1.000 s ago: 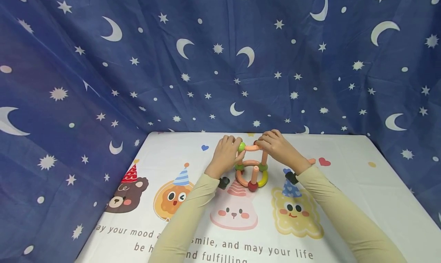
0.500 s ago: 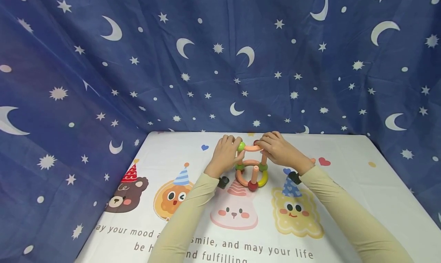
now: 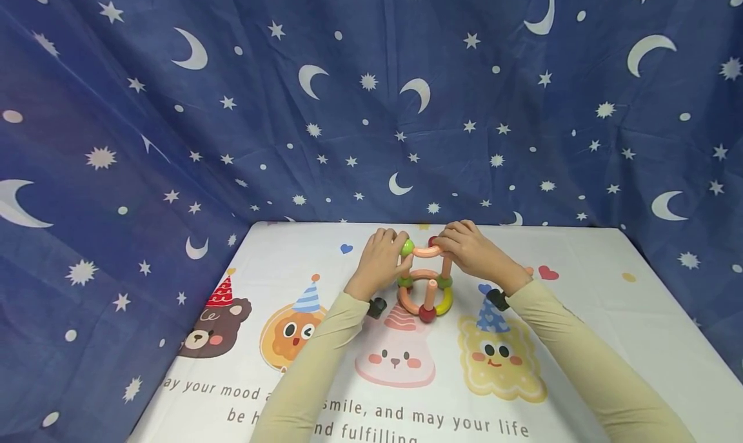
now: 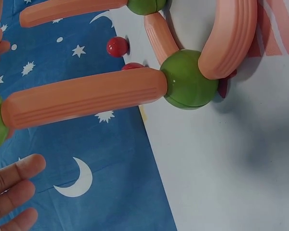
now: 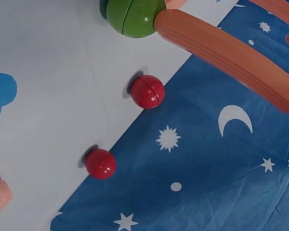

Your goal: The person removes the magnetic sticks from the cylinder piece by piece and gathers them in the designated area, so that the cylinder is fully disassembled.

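Observation:
A toy frame of ridged orange rods and coloured balls stands on the table. Its base ring [image 3: 406, 300] has a yellow section, green balls [image 4: 190, 79] and a red ball [image 3: 427, 313] with a short upright rod. My left hand [image 3: 376, 264] holds the green ball [image 3: 407, 247] atop the left upright; several of its fingers [image 4: 17, 168] show in the left wrist view. At the right, my right hand [image 3: 473, 253] grips the end of the curved orange rod [image 3: 427, 252] that spans the top. The hand hides that rod's right end and the top of the right upright [image 5: 231, 60].
Two loose red balls [image 5: 148, 91] lie near the table's back edge, behind the frame. An orange piece [image 3: 529, 271] lies beyond my right wrist. The printed white tablecloth [image 3: 604, 314] meets a blue star-patterned curtain [image 3: 371, 140] at the back and left.
My right wrist and forearm have swung slightly outward to the right. The top curved rod has tilted a little in my grip. My left hand has stayed in place.

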{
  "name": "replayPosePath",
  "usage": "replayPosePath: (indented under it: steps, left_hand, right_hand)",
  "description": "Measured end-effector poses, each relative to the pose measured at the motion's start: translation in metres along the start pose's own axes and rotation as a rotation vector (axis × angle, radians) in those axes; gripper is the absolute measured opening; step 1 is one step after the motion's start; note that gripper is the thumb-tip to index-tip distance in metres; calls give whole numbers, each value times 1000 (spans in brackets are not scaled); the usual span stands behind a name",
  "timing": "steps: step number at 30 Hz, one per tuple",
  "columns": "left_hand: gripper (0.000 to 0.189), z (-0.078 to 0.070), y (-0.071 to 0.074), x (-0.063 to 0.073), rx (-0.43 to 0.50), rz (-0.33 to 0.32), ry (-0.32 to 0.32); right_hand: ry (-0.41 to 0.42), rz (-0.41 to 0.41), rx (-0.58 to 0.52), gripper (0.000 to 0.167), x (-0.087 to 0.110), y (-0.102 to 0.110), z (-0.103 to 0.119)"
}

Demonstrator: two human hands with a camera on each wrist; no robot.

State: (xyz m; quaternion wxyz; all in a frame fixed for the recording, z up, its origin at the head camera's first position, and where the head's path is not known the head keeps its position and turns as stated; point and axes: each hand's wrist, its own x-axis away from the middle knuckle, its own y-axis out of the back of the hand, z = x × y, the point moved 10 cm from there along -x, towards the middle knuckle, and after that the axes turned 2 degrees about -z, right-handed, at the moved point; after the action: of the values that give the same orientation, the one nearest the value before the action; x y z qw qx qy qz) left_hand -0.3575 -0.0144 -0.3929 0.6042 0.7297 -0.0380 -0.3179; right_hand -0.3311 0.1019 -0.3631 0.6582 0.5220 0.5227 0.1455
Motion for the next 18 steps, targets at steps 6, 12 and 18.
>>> replayPosePath:
  steps: [6, 12, 18]
  left_hand:
    - [32, 1, 1, 0, -2, -14, 9]
    - [31, 1, 0, 0, 3, -19, 9]
    - [31, 1, 1, 1, 9, -19, 10]
  right_hand:
    - [-12, -80, -10, 27, 10, 10, -6]
    - [-38, -139, -22, 29, 25, 26, -17]
    - [-99, -138, -5, 32, 51, 43, -31]
